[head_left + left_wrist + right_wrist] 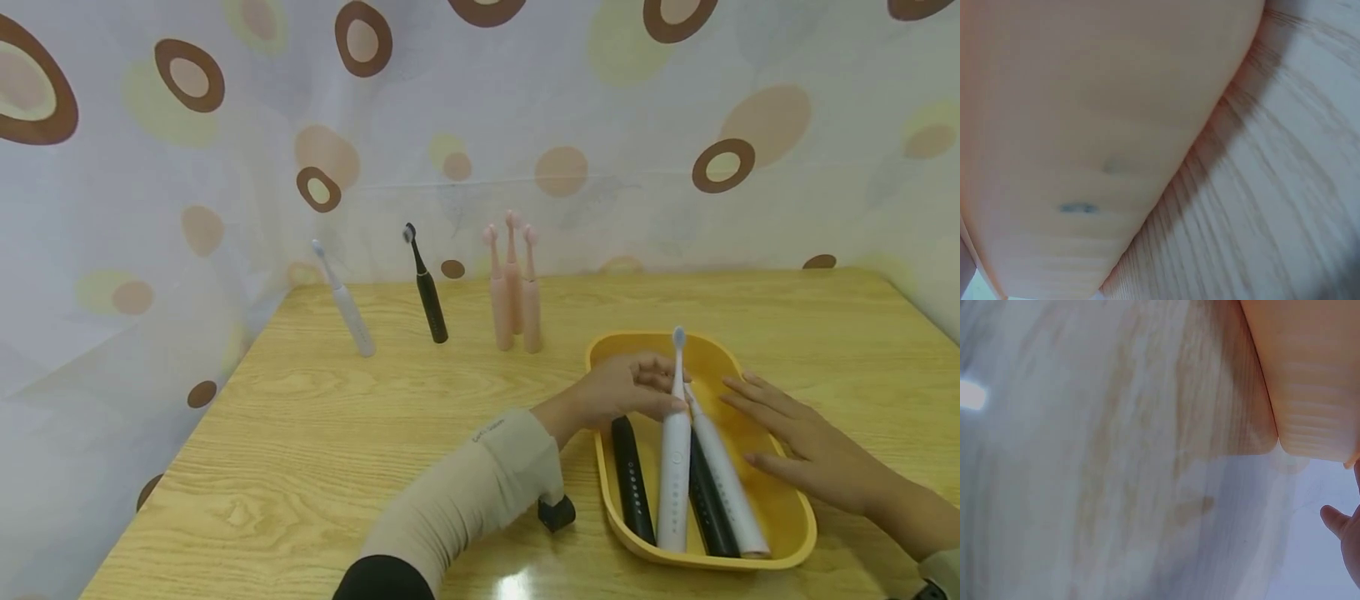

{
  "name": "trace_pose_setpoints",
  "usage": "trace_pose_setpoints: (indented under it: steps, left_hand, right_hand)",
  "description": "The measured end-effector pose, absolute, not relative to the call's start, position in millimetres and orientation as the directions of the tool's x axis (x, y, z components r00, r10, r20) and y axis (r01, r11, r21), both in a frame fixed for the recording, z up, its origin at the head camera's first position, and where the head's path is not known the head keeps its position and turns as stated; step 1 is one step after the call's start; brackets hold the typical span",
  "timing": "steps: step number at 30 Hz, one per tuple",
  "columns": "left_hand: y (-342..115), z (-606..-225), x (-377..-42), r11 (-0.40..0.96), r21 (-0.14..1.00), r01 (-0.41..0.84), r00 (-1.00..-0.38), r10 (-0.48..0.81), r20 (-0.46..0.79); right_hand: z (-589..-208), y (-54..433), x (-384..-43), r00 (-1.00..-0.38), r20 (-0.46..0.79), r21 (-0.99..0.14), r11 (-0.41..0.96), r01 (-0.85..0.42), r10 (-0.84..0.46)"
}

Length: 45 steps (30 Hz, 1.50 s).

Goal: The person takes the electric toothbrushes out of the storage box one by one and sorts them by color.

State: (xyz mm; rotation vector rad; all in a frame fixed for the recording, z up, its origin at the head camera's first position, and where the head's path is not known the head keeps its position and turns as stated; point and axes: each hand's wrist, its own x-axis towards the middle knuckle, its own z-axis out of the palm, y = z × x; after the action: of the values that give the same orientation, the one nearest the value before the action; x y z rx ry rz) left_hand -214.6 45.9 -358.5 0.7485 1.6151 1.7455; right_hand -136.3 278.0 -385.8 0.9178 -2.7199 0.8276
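Observation:
In the head view my left hand (626,390) pinches a white electric toothbrush (676,467) near its neck, over the yellow tray (798,521). The brush head points away from me and the handle toward me. A second white toothbrush (729,479) slants beside it in the tray, partly over a black toothbrush (711,504). Another black toothbrush (633,483) lies along the left side, its upper end behind my left hand. My right hand (813,450) is at the tray's right rim, fingers extended and holding nothing; its thumb (1335,520) shows in the right wrist view.
At the back of the wooden table (322,442) stand a white toothbrush (352,321), a black one (431,308) and three pink toothbrushes (531,312) grouped together. A small black object (557,513) sits left of the tray. Patterned cloth (465,100) hangs behind.

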Motion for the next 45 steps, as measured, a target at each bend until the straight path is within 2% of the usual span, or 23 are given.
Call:
trace_pose_setpoints:
  steps: [8,13,18,27,35,39,45]
  left_hand:
    - [45.3,-352.8,-206.4,-0.011,0.995,-0.097,-0.489,0.871,-0.038]
    - [44.4,-352.4,-193.6,0.008,0.994,-0.107,-0.456,0.888,-0.057]
    - [42.5,-354.8,-182.8,0.026,0.994,-0.103,-0.512,0.856,-0.076]
    - [38.2,-351.3,-171.6,0.094,0.995,0.019,-0.616,0.785,-0.063]
    - [30.8,-343.3,-171.3,-0.072,0.997,-0.04,-0.736,0.677,0.019]
    - [21.6,-335.6,-175.8,-0.153,0.987,-0.04,-0.764,0.641,0.069]
    - [5.3,-323.6,-180.3,-0.192,0.981,0.012,-0.793,0.596,0.126]
  right_hand:
    - [-388.0,279.6,-133.0,-0.803,0.315,-0.452,0.664,-0.596,-0.506]
    - [-389.3,280.2,-131.9,-0.808,0.313,-0.463,0.662,-0.589,-0.5]
    - [-389.2,280.2,-132.0,-0.809,0.309,-0.463,0.664,-0.587,-0.5]
    - [-389.0,279.8,-133.9,-0.815,0.3,-0.489,0.653,-0.578,-0.496]
    - [-389.9,280.0,-137.1,-0.777,0.353,-0.435,0.645,-0.629,-0.521]
    - [-388.7,279.8,-136.8,-0.788,0.334,-0.446,0.651,-0.615,-0.516]
    - [-388.2,280.2,-136.8,-0.778,0.337,-0.457,0.631,-0.627,-0.53]
